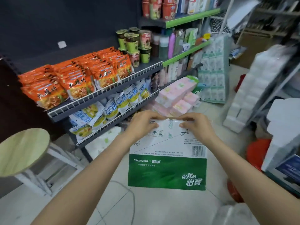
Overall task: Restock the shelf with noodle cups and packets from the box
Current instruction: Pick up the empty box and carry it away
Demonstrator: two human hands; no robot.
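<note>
A white and green cardboard box [167, 168] stands on the floor in front of me, its top flaps closed. My left hand [142, 124] and my right hand [194, 125] both grip the top edge of the box, thumbs on its near face. Orange noodle packets [76, 77] fill the upper wire-fronted shelf [103, 91] at the left. Blue and yellow packets [110, 108] lie on the shelf below. Green and red noodle cups [134, 44] are stacked at the right end of the upper shelf. The box's contents are hidden.
A round wooden stool [22, 151] stands at the lower left. Pink tissue packs [177, 96] are piled on the floor behind the box. White stacked packs [253, 88] and a red bucket [258, 151] crowd the right side. More cups [159, 7] sit on a higher shelf.
</note>
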